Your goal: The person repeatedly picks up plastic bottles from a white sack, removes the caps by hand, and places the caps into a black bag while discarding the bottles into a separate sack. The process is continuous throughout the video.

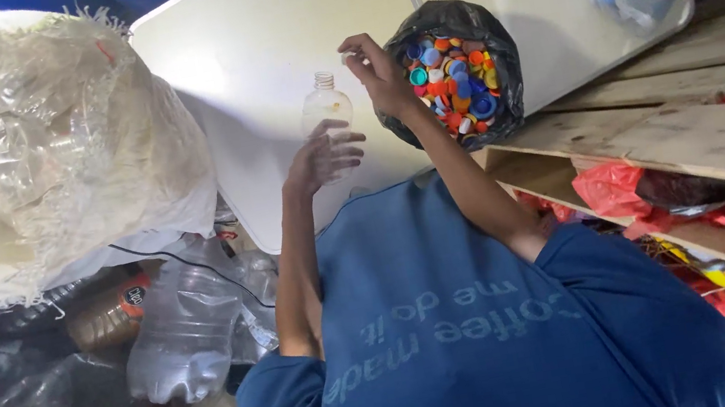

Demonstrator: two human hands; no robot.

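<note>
Left hand (pixel 321 154) clamped round a clear, uncapped plastic bottle (pixel 326 105); right hand (pixel 377 72), just beside it, pinches a small pale cap over the black bag of coloured caps (pixel 457 78). Cap-sorting step, looks like; next move needs the cap released into the bag under that hand.

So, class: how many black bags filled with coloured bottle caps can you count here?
1. The black bag of coloured bottle caps sits on the white table, beside the right hand. The left hand holds a clear capless bottle. Others may be hidden off frame.
</note>
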